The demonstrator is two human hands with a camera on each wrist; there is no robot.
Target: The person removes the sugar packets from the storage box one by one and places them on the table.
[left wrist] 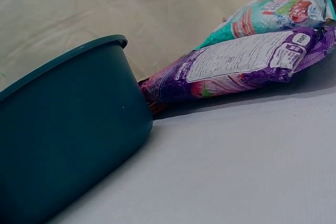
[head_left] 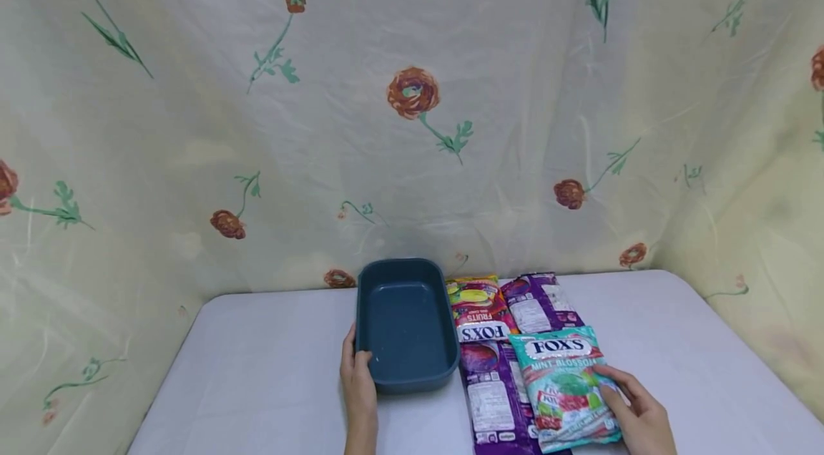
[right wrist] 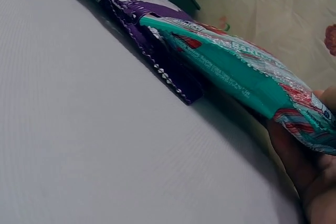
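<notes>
In the head view, my left hand holds the left wall of a dark blue-green plastic tub, thumb over the rim. Nothing lies inside the tub. My right hand grips the right edge of a turquoise Fox's mint candy bag. That bag overlaps purple candy bags lying by the tub's right side. From the right wrist view, fingers reach under the turquoise bag's edge, which is raised off the table there.
A red and yellow Fox's fruits bag and another purple bag lie toward the back, right of the tub. The white table ends at a flowered curtain hanging behind and on both sides.
</notes>
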